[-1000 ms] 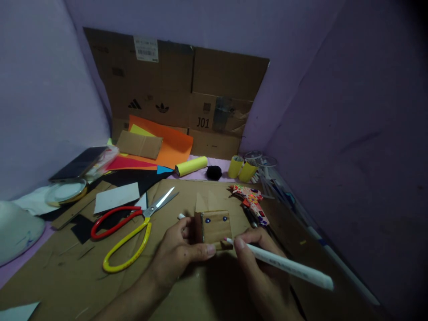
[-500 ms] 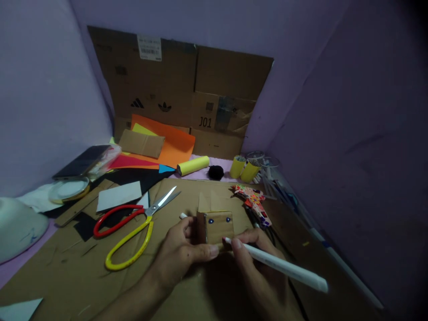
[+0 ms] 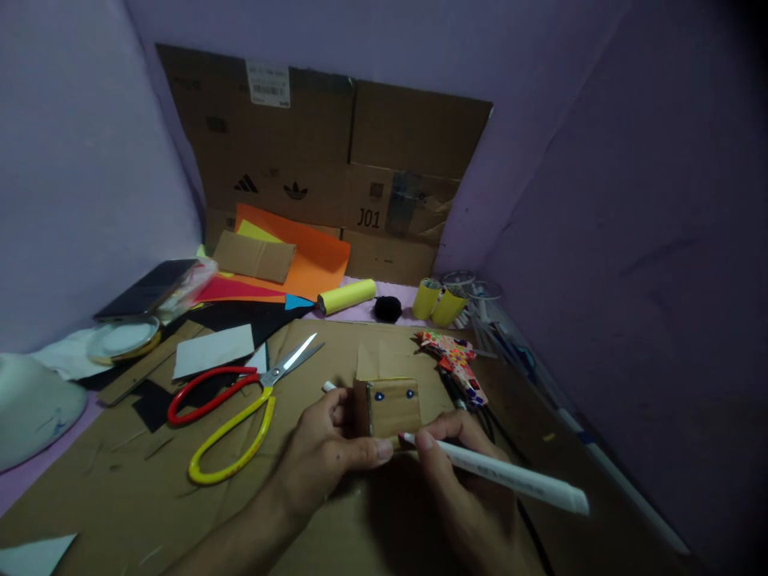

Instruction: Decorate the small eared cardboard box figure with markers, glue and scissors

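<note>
A small cardboard block [image 3: 393, 408] with two dark blue dots on its face and two pointed ear shapes on top stands on the cardboard mat [image 3: 150, 488]. My left hand [image 3: 324, 458] grips its left side and lower edge, thumb along the bottom. My right hand [image 3: 465, 480] is closed around a white pen [image 3: 510, 478], whose tip rests at the block's lower right edge.
Red-and-yellow scissors [image 3: 237, 412] lie left of my hands. A patterned glue gun [image 3: 456, 364] lies to the right. Behind are orange paper [image 3: 312, 256], a yellow roll [image 3: 346, 297], yellow cups [image 3: 438, 302], a phone [image 3: 147, 290], a tape roll [image 3: 123, 340] and a flattened box [image 3: 336, 160] against the wall.
The view shifted slightly between the first two frames. The pen tip has stayed at the block's lower edge, with only small movement of my right hand.
</note>
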Demonstrator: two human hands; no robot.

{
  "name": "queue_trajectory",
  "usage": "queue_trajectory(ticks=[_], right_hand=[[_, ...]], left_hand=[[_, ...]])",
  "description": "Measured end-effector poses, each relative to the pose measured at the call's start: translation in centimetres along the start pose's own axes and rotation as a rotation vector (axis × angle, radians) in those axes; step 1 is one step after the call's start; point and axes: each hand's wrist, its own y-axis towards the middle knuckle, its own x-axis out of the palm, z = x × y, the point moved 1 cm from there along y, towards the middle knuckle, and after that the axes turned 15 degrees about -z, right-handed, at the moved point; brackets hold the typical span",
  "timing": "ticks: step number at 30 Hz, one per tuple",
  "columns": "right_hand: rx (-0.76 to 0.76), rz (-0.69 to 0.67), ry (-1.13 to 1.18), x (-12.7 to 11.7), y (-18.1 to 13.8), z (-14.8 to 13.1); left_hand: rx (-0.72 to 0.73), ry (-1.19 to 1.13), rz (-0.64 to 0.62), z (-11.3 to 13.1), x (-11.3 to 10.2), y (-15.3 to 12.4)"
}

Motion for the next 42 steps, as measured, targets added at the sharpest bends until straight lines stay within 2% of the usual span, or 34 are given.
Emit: queue_trajectory(ticks=[2, 7, 12, 15, 23, 34, 42], right_hand=[[0.031, 0.007, 0.009, 0.0, -0.1, -0.1], [0.031, -0.083, 0.032, 0.1, -0.2, 0.0], [0.181, 0.063, 0.266, -0.1, -0.2, 1.3], [0.198, 0.085, 0.323, -0.3, 0.0, 1.8], [0.128, 0.080, 0.209, 0.4, -0.2, -0.6], [-0.025, -0.032, 0.101, 0.1, 0.1, 0.6], [-0.009, -0.021, 0.045, 0.0, 0.3, 0.6]], left_hand=[[0.009, 0.000, 0.005, 0.0, 0.0, 0.0], [0.027, -0.031, -0.002, -0.2, 0.0, 0.2], [0.013, -0.017, 0.019, -0.2, -0.2, 0.3], [0.011, -0.012, 0.032, -0.1, -0.3, 0.1], [-0.004, 0.026, 0.038, 0.1, -0.2, 0.1], [-0.033, 0.044, 0.056, 0.5, 0.1, -0.3], [-0.013, 0.029, 0.051, 0.3, 0.1, -0.3]])
